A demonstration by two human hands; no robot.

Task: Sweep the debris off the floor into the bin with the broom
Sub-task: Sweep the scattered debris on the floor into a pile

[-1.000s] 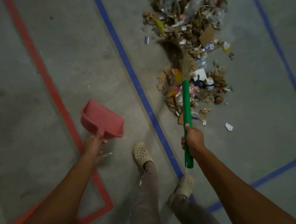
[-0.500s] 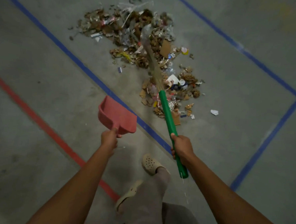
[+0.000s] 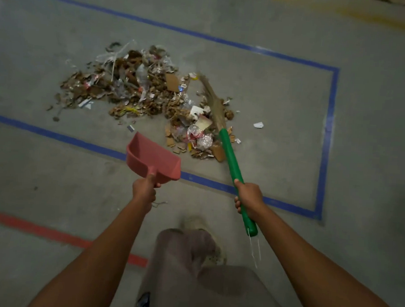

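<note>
concrete floor (image 3: pixel 258 90), blue tape (image 3: pixel 327 141), debris pile (image 3: pixel 139 91)

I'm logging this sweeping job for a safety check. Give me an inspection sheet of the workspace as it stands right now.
Surface: grey concrete floor marked with blue lines and a red line.
Job's things: broom with a green handle, bristles at the right edge of the debris pile; pink dustpan held short of the pile; no separate bin seen.
Clutter: a white scrap lies apart, right of the pile.
Hands: left hand grips the dustpan's handle; right hand grips the broom's handle.
Cables: nothing seen.
Surroundings: the person's legs, blurred.
</note>
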